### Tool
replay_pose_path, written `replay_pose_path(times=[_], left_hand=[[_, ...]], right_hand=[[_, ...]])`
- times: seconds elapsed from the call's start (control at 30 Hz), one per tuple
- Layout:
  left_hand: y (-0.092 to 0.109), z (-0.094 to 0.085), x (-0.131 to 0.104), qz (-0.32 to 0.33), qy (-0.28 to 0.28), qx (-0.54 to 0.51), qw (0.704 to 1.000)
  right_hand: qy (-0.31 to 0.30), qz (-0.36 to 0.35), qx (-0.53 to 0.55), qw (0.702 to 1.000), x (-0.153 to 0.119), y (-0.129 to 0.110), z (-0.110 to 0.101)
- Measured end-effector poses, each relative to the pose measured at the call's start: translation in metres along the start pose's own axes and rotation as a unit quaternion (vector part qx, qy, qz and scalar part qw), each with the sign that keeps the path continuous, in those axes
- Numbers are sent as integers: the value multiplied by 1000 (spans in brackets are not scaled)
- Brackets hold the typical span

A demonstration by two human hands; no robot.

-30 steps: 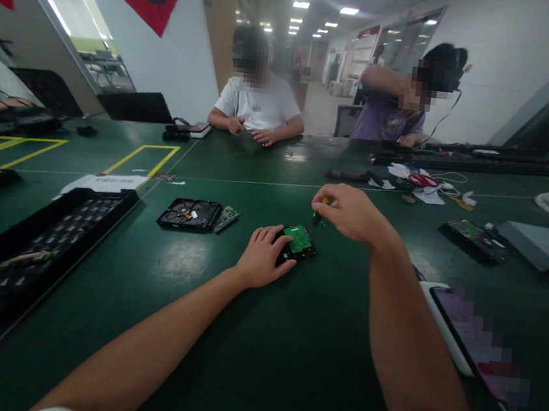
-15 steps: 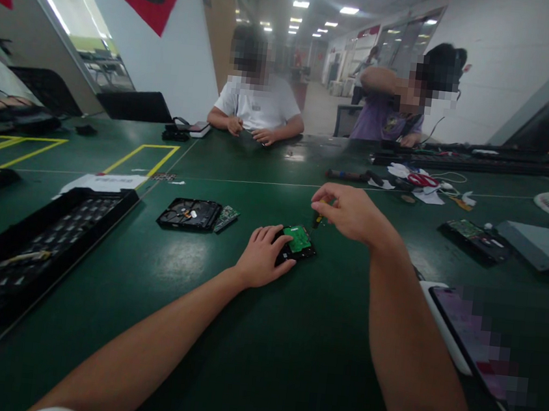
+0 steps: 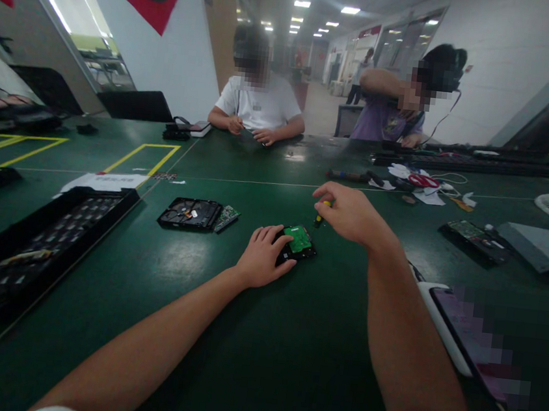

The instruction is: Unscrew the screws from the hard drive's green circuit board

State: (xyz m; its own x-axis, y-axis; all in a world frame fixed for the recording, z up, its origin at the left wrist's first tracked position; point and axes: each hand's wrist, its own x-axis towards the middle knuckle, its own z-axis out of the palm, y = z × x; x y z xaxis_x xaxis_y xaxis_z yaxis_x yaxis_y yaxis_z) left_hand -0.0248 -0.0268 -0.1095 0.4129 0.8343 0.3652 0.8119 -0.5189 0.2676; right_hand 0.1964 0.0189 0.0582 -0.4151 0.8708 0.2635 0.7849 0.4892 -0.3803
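Hands apart, each busy on its own side of the same small job. Left hand (image 3: 257,260) sits clamped over the left end of a hard drive (image 3: 293,257), fingers across the green circuit board (image 3: 299,239), thumb down by the near edge; unchanged from the 2 earlier views. Drive lies board side up on the green counter (image 3: 318,354), middle of the view, same spot as before. Right hand (image 3: 353,215) pinches a yellow-and-black screwdriver (image 3: 318,220) just off the drive's far right corner. The change is here, and slight: the yellow handle shows more plainly than 1 second ago, the grip having shifted a little. Cannot tell if the tip touches the drive. My reading: tool work stays at that corner, with the left hand bracing. To the left, an opened drive (image 3: 189,214), a loose circuit board (image 3: 227,219) against its right end; farther left, a long black tray (image 3: 99,229). Across the counter, 2 co-workers, 1 in a white shirt (image 3: 261,107), 1 in purple (image 3: 384,122).
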Motion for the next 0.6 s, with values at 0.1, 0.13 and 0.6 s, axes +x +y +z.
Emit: replay_pose_path(times=[0.1,0.13,0.6], left_hand=[[0,1,0,-1,0,3,1000],[0,1,0,0,1,3,1000],[-1,-1,0,1,0,-4,1000]], right_hand=[[2,21,-20,1000,1,1,1],[1,24,-23,999,2,1,1],[-9,-3,63,998,-1,0,-1]])
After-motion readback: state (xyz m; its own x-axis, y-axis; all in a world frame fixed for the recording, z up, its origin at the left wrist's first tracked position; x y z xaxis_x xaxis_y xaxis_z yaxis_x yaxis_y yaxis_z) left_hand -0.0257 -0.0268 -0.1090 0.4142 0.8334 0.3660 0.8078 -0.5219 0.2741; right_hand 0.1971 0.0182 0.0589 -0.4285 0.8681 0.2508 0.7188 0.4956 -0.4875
